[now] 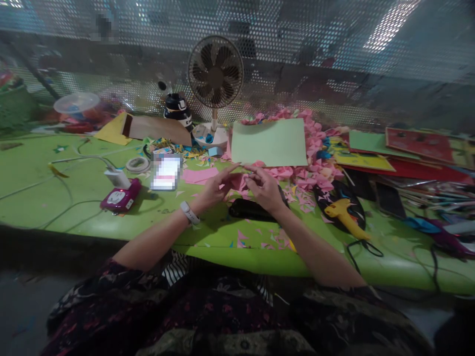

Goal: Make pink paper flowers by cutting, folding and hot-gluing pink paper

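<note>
My left hand (214,188) and my right hand (264,187) meet over the green table (55,193), both pinched on a small pink paper piece (237,182) held between them. A white watch sits on my left wrist. Under my right hand lies a black case (247,209). Pink paper scraps (276,240) are scattered on the table near my forearms. Just beyond my fingers lies a pale green sheet (269,142) on a heap of folded pink paper pieces (311,148).
A small fan (215,74) stands at the back, with a black bottle (178,111) and a brown envelope (158,128) to its left. A magenta device (121,197), tape roll (137,164) and cables lie left. A yellow glue gun (347,215) and coloured sheets (404,148) lie right.
</note>
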